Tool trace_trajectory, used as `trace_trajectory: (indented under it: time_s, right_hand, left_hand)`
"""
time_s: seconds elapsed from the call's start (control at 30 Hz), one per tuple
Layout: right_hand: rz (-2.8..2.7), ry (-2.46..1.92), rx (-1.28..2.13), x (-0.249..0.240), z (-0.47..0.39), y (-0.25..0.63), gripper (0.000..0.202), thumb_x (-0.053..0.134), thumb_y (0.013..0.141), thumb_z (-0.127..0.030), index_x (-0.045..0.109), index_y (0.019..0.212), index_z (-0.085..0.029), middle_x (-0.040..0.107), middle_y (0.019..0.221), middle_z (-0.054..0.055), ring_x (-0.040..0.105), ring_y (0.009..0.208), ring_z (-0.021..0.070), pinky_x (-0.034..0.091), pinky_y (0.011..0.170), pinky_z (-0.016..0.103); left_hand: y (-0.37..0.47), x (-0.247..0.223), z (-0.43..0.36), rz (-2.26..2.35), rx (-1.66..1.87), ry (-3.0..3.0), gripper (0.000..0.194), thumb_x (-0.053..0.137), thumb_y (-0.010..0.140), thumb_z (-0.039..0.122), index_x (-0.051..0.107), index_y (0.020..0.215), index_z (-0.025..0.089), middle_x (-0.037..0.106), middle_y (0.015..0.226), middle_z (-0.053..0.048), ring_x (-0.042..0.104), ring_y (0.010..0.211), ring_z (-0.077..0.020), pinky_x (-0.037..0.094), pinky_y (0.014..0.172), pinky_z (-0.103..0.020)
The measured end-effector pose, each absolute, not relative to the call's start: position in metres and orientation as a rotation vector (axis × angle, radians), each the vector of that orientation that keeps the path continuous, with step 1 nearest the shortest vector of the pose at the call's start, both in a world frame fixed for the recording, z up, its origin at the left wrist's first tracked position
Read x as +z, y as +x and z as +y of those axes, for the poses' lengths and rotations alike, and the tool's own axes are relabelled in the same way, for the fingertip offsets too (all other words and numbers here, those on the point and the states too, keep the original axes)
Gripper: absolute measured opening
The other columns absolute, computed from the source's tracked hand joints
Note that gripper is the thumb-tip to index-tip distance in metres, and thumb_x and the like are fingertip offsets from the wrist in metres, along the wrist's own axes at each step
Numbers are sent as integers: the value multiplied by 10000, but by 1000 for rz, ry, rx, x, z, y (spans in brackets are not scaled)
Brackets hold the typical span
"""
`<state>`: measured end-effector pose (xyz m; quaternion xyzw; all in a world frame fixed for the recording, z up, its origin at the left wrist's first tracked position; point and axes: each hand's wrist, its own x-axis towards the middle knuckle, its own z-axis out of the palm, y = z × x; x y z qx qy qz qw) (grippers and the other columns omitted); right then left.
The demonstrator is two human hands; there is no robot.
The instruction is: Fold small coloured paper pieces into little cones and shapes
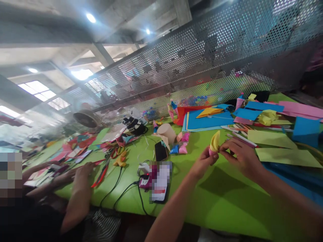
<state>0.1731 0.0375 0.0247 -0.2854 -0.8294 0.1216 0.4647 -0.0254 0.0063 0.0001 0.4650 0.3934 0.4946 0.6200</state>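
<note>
A small folded yellow paper piece [215,141] with a pink lower end stands upright above the green table. My left hand [205,162] is closed around its pink base, thumb toward the right. From the right, my right hand [238,155] reaches in with its fingertips pinched together at the yellow paper's lower edge. Below and to the left of my hands lies a phone [161,183], its screen blurred out. Pink and blue folded paper pieces [182,148] sit to the left of my left hand, beside a dark phone [160,150].
Coloured paper sheets [275,139], pencils and pens cover the right side of the green table [227,205]. A perforated metal panel [176,74] runs behind it. Cables [118,191] cross the front edge. At left, another person's hands [84,171] work near red-handled scissors [101,174].
</note>
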Motion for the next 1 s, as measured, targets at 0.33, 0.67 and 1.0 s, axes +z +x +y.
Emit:
trace_trajectory:
  time_s: [0.33, 0.67, 1.0]
  right_hand:
    - [-1891, -754, 456, 28, 43, 177, 72, 651, 988, -201, 689, 970, -259, 728, 927, 35, 668, 795, 197, 523, 647, 308]
    - [-1833, -866, 501, 25, 49, 179, 135, 611, 1007, -300, 738, 1001, -252, 775, 992, 61, 712, 834, 222, 552, 681, 342]
    - [-1813, -998, 591, 15, 61, 183, 198, 622, 999, -402, 749, 1018, -251, 788, 1014, 59, 707, 807, 227, 538, 668, 357]
  left_hand:
    - [-31, -2, 7, 968, 1181, 1133, 528, 918, 757, 521, 671, 1089, 195, 535, 845, 22, 410, 760, -120, 354, 747, -281]
    - [-32, 2, 10, 985, 1166, 1168, 409, 820, 781, 401, 676, 1087, 171, 565, 855, -3, 464, 790, -151, 376, 789, -304]
    - [-35, 5, 16, 998, 1186, 1156, 640, 877, 806, 560, 681, 1265, 159, 761, 1146, -140, 675, 975, -230, 461, 822, -330]
